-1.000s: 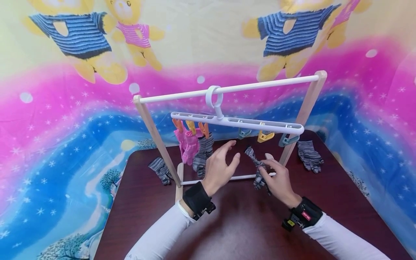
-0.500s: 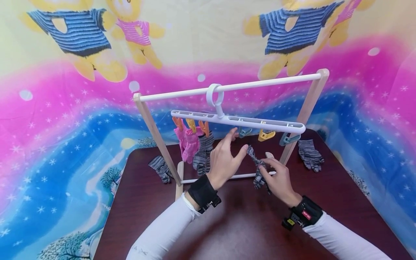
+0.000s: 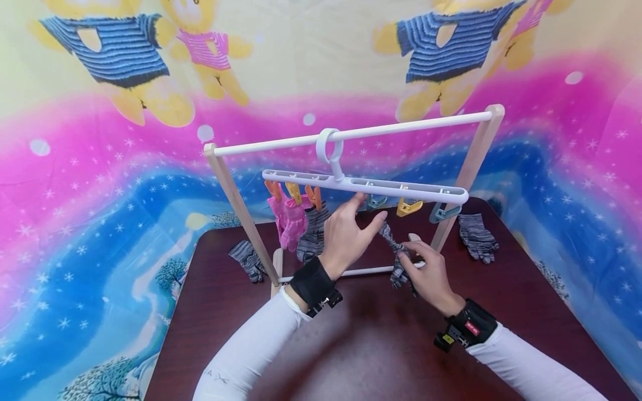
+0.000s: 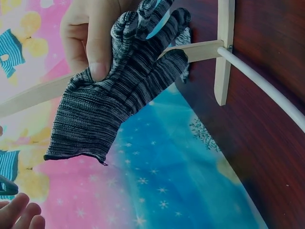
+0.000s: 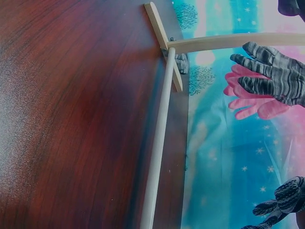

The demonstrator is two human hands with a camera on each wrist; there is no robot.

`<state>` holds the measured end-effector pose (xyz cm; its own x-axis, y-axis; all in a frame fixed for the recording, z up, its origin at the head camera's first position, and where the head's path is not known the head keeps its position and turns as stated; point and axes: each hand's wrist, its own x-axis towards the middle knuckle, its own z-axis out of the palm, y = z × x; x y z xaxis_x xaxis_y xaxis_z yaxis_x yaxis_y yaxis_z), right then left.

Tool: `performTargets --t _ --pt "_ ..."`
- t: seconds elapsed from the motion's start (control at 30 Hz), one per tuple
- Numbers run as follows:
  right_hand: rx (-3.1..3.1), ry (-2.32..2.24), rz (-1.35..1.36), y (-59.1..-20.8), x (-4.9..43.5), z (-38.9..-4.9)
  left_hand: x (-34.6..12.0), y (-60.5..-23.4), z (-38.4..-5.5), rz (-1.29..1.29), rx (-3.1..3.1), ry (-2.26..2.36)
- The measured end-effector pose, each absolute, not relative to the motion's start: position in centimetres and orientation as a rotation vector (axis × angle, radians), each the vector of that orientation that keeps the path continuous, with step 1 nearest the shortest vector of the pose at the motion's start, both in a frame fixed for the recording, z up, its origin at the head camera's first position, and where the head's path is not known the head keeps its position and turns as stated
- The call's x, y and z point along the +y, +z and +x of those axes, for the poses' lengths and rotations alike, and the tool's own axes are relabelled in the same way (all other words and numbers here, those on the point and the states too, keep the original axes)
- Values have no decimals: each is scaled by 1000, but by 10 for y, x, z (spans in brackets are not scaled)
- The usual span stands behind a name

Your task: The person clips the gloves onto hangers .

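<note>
My right hand (image 3: 428, 275) pinches a black-and-grey striped knit glove (image 4: 88, 121) between thumb and fingers; its cuff points up toward the hanger in the head view. My left hand (image 3: 348, 234) holds nothing, its thumb and fingers spread apart. Its fingertips are right by a teal clothespin (image 3: 376, 201), with the thumb close to the glove's cuff. That pin hangs from a white hanger (image 3: 311, 179), beside a yellow clothespin (image 3: 410, 208) and another teal clothespin (image 3: 444, 212). On the hanger's left half, orange and yellow pins hold pink gloves (image 3: 291, 225) and a striped glove (image 3: 312, 234).
The hanger's ring (image 3: 328, 146) loops over the top bar (image 3: 411, 127) of a wooden rack with posts either side. Striped gloves lie on the dark table (image 3: 351, 345): one at left (image 3: 247, 260), one at right (image 3: 478, 236). A patterned cloth (image 3: 100, 223) backs the table.
My left hand has moved right and slightly up, from beside the hanging striped glove to the teal clothespin. My right hand stays nearly still with its glove.
</note>
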<state>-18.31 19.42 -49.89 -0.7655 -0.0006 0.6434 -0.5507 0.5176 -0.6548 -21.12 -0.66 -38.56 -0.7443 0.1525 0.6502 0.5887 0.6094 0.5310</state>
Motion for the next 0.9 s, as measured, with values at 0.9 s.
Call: performTargets --t 0.9 --pt "-2129 1300 495 -482 181 -184 -3 -368 -219 -563 -2270 -878"
